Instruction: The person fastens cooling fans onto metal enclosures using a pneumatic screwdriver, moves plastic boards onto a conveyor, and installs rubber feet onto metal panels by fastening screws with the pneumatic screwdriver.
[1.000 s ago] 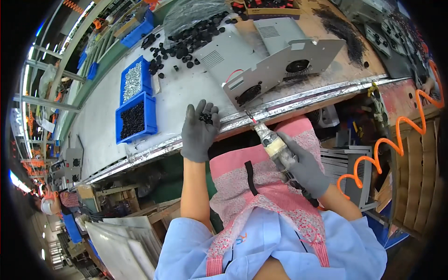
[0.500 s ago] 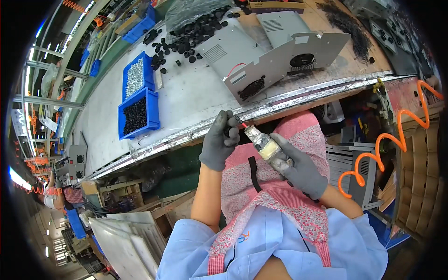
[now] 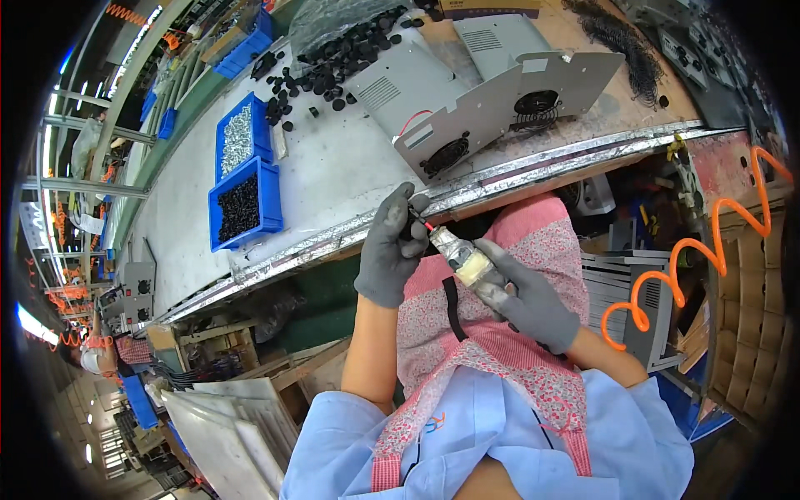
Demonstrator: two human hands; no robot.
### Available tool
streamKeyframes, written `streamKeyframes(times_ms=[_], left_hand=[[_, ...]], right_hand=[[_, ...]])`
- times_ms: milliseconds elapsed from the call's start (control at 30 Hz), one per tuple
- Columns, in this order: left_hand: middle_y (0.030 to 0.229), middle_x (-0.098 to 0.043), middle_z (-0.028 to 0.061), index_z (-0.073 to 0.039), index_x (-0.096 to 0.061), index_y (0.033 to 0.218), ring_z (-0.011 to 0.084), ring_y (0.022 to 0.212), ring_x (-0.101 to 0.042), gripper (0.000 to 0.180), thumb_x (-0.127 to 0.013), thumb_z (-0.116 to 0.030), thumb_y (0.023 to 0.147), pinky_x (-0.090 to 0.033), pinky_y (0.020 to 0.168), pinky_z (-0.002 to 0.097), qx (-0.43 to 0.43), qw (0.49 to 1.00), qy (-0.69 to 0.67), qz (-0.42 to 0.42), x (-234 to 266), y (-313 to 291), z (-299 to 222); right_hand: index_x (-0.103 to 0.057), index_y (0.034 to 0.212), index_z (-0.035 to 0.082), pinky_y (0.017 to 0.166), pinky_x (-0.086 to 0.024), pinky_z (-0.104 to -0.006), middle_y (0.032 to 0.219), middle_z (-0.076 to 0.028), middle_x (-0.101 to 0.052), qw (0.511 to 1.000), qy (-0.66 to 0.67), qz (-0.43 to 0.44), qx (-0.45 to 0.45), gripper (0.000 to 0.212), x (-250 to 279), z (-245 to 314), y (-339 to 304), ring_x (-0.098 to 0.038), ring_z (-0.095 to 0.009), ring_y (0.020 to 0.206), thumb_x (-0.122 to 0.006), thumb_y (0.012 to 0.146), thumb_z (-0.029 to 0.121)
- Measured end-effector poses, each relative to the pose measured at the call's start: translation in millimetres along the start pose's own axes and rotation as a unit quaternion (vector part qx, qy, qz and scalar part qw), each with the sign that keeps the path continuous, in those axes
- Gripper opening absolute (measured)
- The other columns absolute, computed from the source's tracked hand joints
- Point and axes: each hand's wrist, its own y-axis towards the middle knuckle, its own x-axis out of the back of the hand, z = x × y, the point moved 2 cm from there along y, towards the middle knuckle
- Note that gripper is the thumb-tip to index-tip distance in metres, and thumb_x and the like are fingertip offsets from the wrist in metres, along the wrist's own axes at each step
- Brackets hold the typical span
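My right hand (image 3: 533, 302), in a grey glove, is closed round a tape-wrapped power screwdriver (image 3: 471, 262). The tool's red-collared bit (image 3: 429, 225) points up and left toward my left hand (image 3: 387, 254). That hand, gloved too, has its fingers curled round a small dark piece (image 3: 412, 217) at the bit's tip; the glove hides most of it, so its kind cannot be made out. Both hands are over my lap, in front of the bench edge. On the bench beyond stand two grey sheet-metal housings (image 3: 450, 125) with black fan guards.
Left on the bench (image 3: 321, 183) are a blue bin of black screws (image 3: 271, 200) and a blue bin of silver parts (image 3: 220, 150). Black caps (image 3: 337, 104) lie scattered behind. An orange coiled hose (image 3: 677, 265) hangs at right. White panels (image 3: 225, 425) lean below left.
The screwdriver and my right hand have shifted slightly up and left. My left hand has tilted a little, with its fingertips higher and still round the small dark piece.
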Motion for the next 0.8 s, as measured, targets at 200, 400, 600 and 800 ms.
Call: streamKeyframes(times_ms=[200, 400, 600, 800], left_hand=[[0.105, -0.060, 0.0131, -0.004, -0.040, 0.127, 0.0095, 0.063, -0.057, 0.045, -0.057, -0.015, 0.087, -0.033, 0.039, 0.0151, -0.044, 0.998, 0.034, 0.010, -7.1, -1.1, -1.7], [0.106, -0.059, 0.0133, -0.001, -0.040, 0.126, 0.0079, 0.060, -0.053, 0.049, -0.061, -0.020, 0.085, -0.032, 0.039, 0.0158, -0.048, 0.989, 0.141, 0.021, -9.4, -1.0, -6.1], [0.083, -0.056, 0.0047, 0.002, -0.043, 0.123, 0.0056, 0.054, -0.045, 0.055, -0.057, -0.039, 0.087, -0.029, 0.040, 0.0157, 0.005, 0.994, 0.102, -0.048, -3.5, 6.5, -8.1], [0.071, -0.055, 0.0009, -0.001, -0.055, 0.112, 0.0038, 0.051, -0.045, 0.032, -0.049, -0.026, 0.092, -0.032, 0.042, 0.0165, -0.082, 0.926, 0.358, -0.090, -22.8, 28.4, -29.2]], right_hand=[[-0.031, 0.138, 0.006, 0.072, -0.047, -0.0260, 0.094, -0.010, -0.062, 0.999, 0.027, 0.011, -0.026, 0.060, 1.0, 1.5, 2.3, -0.057, -0.012, 0.077, -0.055, 0.086, 0.024], [-0.029, 0.139, 0.004, 0.056, -0.043, -0.0202, 0.094, -0.007, -0.060, 0.990, 0.115, 0.023, -0.079, 0.062, 1.1, 8.6, 0.0, -0.052, -0.005, 0.064, -0.054, 0.085, 0.022], [-0.030, 0.139, 0.006, 0.055, -0.043, -0.0213, 0.090, -0.005, -0.057, 0.997, 0.059, -0.053, -0.008, 0.061, 6.9, -1.7, 2.4, -0.048, -0.006, 0.060, -0.053, 0.084, 0.021], [-0.032, 0.139, 0.008, 0.054, -0.043, -0.0219, 0.094, -0.006, -0.057, 0.992, 0.084, -0.078, -0.055, 0.059, 11.3, -8.4, 7.2, -0.048, -0.006, 0.059, -0.052, 0.085, 0.023]])
